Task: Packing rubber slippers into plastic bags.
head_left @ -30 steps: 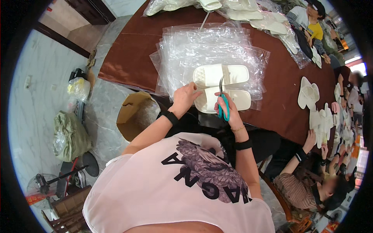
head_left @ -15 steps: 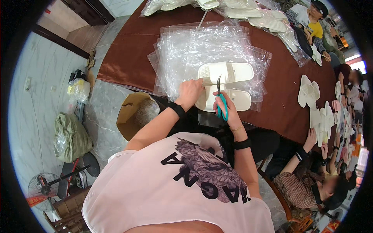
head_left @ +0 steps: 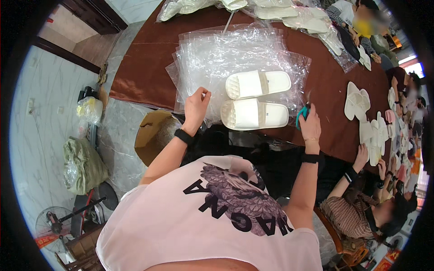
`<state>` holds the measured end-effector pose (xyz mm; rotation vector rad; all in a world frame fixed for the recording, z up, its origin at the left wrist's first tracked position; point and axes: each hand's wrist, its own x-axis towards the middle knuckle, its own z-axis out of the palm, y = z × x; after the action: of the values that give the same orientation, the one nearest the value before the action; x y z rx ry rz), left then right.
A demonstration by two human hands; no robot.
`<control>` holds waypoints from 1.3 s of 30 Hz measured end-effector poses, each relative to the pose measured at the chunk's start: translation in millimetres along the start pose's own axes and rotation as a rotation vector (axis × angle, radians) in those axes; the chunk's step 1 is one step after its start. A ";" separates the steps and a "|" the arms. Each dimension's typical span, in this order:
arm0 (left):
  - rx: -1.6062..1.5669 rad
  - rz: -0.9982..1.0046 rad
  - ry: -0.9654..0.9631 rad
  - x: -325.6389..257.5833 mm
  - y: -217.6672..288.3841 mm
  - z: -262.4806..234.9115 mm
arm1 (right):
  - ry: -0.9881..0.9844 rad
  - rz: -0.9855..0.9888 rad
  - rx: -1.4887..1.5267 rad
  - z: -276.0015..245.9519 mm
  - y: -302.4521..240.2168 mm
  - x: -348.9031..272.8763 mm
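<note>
Slippers [head_left: 254, 114], a white pair side by side, lie in front of me on a stack of clear bags [head_left: 226, 49] spread on the brown worktop [head_left: 142, 61]. Just right of the slippers, my right hand [head_left: 311, 125] is closed around the teal handles of the scissors [head_left: 301, 116]; their blades are too blurred to make out well. Left of the slippers, over the bags' near left part, my left hand [head_left: 196, 106] hangs with its fingers [head_left: 202, 92] drawn narrow, thumb near forefinger; I cannot tell whether they meet or pinch anything thin. Farther left of the slippers and lower, a box [head_left: 147, 135] holds clear plastic. Well right of the slippers, a co-worker's hand [head_left: 361, 157] is at more white footwear [head_left: 374, 137]. Beyond the slippers, bagged pairs [head_left: 275, 12] lie across the worktop.
</note>
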<state>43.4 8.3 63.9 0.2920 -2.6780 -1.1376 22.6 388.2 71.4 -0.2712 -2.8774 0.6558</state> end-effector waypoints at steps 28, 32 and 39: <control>0.079 0.189 -0.214 -9.2 4.3 51.5 | -0.359 -0.010 0.971 20.6 -105.2 20.0; -0.143 0.191 -0.139 -8.0 14.5 44.3 | -0.029 -0.412 0.395 18.6 -111.5 9.9; -0.850 -0.150 -0.709 -13.3 83.7 37.7 | 0.043 -0.525 -0.128 19.8 -157.8 -46.7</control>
<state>37.7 94.5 97.5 -0.0893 -2.3380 -2.6669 41.9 230.2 117.5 0.4368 -2.7673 0.3613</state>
